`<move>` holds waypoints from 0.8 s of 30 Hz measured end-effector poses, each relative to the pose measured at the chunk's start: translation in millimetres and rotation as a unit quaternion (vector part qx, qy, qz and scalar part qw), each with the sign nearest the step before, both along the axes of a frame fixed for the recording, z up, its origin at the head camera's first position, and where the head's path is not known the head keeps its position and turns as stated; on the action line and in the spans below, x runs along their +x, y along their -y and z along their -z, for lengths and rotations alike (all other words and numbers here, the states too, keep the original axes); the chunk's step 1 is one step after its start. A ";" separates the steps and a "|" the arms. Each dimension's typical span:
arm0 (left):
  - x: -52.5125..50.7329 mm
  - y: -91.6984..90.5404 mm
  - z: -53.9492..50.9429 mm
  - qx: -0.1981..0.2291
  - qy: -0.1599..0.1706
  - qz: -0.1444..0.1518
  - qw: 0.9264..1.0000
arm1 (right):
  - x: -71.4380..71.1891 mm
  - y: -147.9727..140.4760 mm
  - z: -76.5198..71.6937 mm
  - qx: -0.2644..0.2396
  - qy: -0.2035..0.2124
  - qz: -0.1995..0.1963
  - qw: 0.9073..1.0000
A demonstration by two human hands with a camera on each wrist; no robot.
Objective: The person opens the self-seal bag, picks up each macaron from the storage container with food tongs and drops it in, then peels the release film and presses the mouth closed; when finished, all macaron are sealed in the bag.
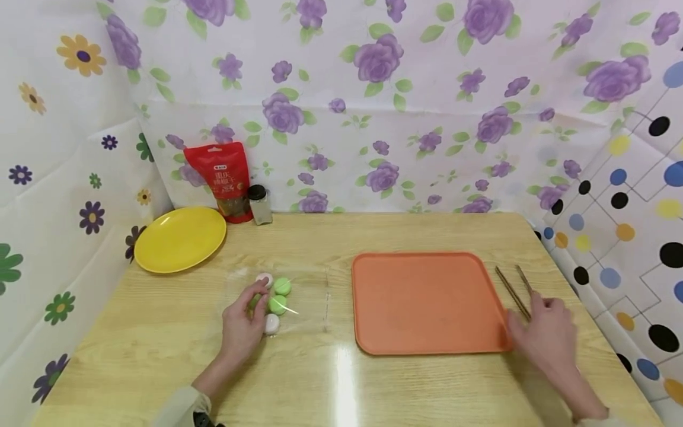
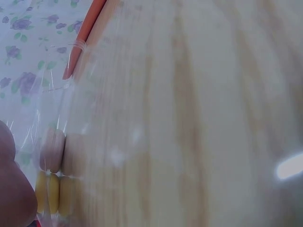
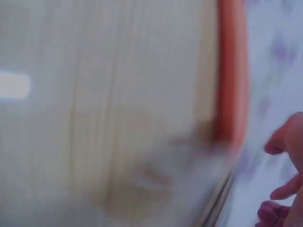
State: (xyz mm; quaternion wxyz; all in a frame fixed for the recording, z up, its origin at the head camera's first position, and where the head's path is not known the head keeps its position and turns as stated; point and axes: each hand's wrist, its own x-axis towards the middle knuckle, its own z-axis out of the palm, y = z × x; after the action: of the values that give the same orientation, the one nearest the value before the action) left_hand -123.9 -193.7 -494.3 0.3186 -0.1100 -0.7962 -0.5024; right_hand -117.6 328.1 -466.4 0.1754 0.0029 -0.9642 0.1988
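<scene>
"Head view?"
"The left hand [image 1: 241, 326] bends its fingers against a glossy, clear plastic pack [image 1: 305, 293] of round green and white discs [image 1: 283, 286], lying on the wood-grain tabletop [image 1: 299, 373]; I can't tell if it grips. The right hand [image 1: 548, 335] is by a flat, round-cornered orange tray [image 1: 421, 302] and slender brown sticks [image 1: 513, 293]."
"Left wrist?"
"Thick discs under shiny film, fingers alongside."
"Right wrist?"
"Blurry: thumb and fingers spread, holding nothing."

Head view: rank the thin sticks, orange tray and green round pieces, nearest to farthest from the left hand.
1. Green round pieces: beside the left hand.
2. Orange tray: to the pieces' right.
3. Thin sticks: beyond the tray's right edge.
</scene>
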 end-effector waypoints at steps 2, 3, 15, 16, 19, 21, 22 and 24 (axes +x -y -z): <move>-5.3 2.6 2.8 -0.003 0.002 0.006 1.000 | 11.5 45.5 -9.8 -0.062 -0.040 -0.077 0.994; -7.2 3.4 3.1 -0.004 0.003 0.008 1.000 | 16.9 70.4 -14.3 -0.108 -0.028 -0.128 0.986; -4.3 3.7 3.1 -0.004 0.023 0.002 1.000 | 30.8 301.9 -1.2 -0.590 0.378 -0.195 0.686; -3.4 3.7 3.1 -0.004 0.028 0.000 1.000 | 28.6 311.9 -0.1 -0.612 0.379 -0.177 0.671; -0.4 3.9 3.9 -0.002 0.040 -0.003 0.999 | 25.9 334.2 4.5 -0.657 0.376 -0.131 0.640; 1.4 4.4 5.1 -0.002 0.043 -0.004 0.999 | 25.6 344.8 7.2 -0.677 0.369 -0.107 0.628; 1.3 4.4 5.3 -0.001 0.043 -0.003 0.999 | 24.8 349.1 8.2 -0.684 0.363 -0.096 0.625; 0.7 4.4 5.8 -0.001 0.041 0.000 0.999 | 23.2 356.2 10.1 -0.697 0.348 -0.080 0.622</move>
State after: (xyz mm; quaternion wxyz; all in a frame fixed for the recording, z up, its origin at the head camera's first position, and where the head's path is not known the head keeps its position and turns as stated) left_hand -123.1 -198.2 -500.0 0.2859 -0.0897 -0.8092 -0.5054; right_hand -94.4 -28.2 -476.5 -0.2400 -0.1128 -0.5214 0.8111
